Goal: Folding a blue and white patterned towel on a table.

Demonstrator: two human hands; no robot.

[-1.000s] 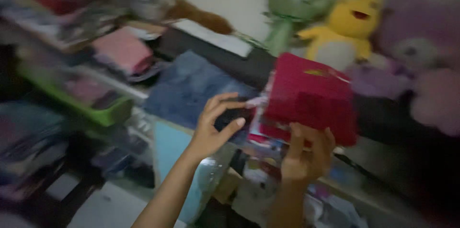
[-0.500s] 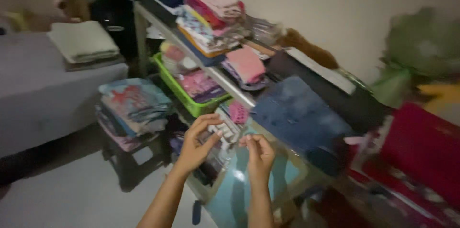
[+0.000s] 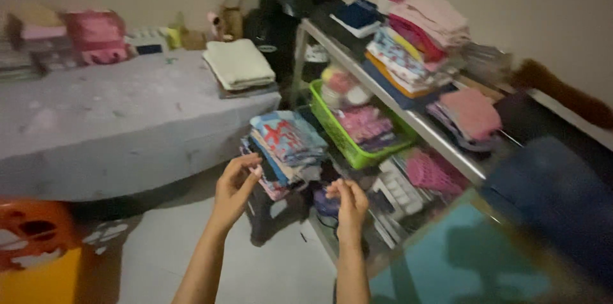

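I've let go of the red bundle; my left hand [image 3: 235,184] and right hand [image 3: 350,200] now hover empty, fingers loosely curled, the folded clothes stack [image 3: 286,144] at twelve o'clock, green basket [image 3: 348,131] at two

Dim, flat indoor light – no clear source; soft motion blur throughout, grainy, right edge smeared, faint glare on the glass tabletop [image 3: 466,259]

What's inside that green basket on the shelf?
The green basket holds folded pink and purple clothes at the front and pale rounded bundles behind. What lies under them is covered. Both hands are empty, outside it.
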